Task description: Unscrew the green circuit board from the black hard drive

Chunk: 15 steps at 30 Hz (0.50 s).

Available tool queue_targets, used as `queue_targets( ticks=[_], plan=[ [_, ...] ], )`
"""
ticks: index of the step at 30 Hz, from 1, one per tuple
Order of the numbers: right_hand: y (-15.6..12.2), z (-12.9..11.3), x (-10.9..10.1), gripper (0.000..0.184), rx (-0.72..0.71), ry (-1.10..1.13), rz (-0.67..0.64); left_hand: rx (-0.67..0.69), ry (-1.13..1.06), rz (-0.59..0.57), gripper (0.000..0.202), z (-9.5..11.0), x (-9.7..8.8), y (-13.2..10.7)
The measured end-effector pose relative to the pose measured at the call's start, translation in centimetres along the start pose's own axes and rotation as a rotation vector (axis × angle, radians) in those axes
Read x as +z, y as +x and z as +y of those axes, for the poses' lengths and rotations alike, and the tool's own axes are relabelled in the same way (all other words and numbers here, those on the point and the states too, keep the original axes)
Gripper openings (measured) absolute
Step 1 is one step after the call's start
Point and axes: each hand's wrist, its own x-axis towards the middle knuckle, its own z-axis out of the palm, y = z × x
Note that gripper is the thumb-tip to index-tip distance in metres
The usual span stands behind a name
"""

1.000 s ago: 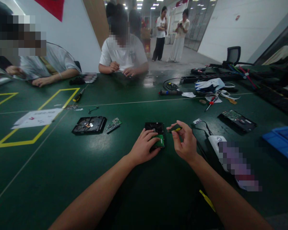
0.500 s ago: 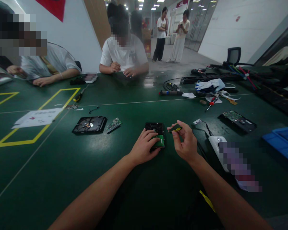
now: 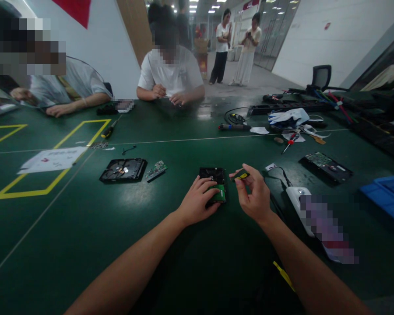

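A black hard drive [image 3: 213, 176] with a green circuit board lies on the green table [image 3: 85, 227] in front of me. My left hand [image 3: 197, 202] rests on its near edge, fingers curled over the board and gripping it. My right hand [image 3: 252, 194] hovers just right of the drive, thumb and fingers pinched on a small black-and-yellow screwdriver [image 3: 240, 176] held level above the table.
Another opened drive [image 3: 123, 169] and a loose circuit board [image 3: 156, 169] lie to the left. A third drive [image 3: 326, 165], a white device [image 3: 298, 194] with a cable, a blue tray [image 3: 385, 194] and tools sit right. Two people sit across the table; two stand beyond.
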Motion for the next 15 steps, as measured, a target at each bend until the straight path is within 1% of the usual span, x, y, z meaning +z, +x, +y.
queue_targets(
  ticks=[5,11,15],
  plan=[
    [0.4,-0.4,-0.1,0.058,-0.019,-0.052,-0.006,-0.005,0.003,-0.001,0.039,0.0,0.0,0.1],
    [1.4,-1.3,-0.2,0.059,-0.089,-0.166,-0.054,-0.006,0.005,0.004,0.039,0.1,-0.1,0.0],
    [2.2,-2.1,-0.3,0.056,-0.086,-0.22,-0.088,-0.003,0.011,0.003,0.039,0.0,0.0,0.0]
  ],
)
